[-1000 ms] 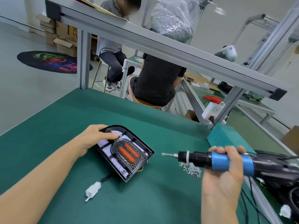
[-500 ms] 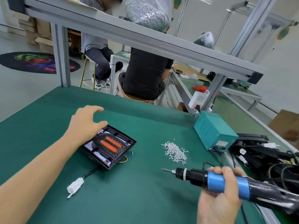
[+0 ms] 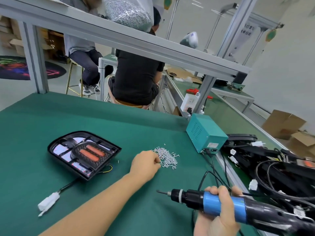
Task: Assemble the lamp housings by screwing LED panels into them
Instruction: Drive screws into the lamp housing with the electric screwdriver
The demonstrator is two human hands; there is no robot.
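Observation:
A black lamp housing point(image 3: 56, 144) lies on the green mat at the left, with an LED panel point(image 3: 90, 153) bearing two orange strips seated in it. Its cable ends in a white connector point(image 3: 48, 200) nearer me. My left hand point(image 3: 145, 165) reaches across to a loose pile of small silver screws point(image 3: 167, 155), fingers curled and pinching at the pile's near edge. My right hand point(image 3: 219, 217) grips a blue and black electric screwdriver point(image 3: 187, 197) low at the right, its bit pointing left, above the mat.
A teal power box point(image 3: 206, 133) stands at the mat's right edge. Black housings and tangled cables point(image 3: 272, 167) lie heaped further right. An aluminium frame beam point(image 3: 136, 43) crosses overhead, carrying a bag of screws point(image 3: 129, 11). Two people sit behind the bench.
My left hand has let go of the lamp housing and moved right to the screw pile. The screwdriver in my right hand has dropped lower and nearer to me.

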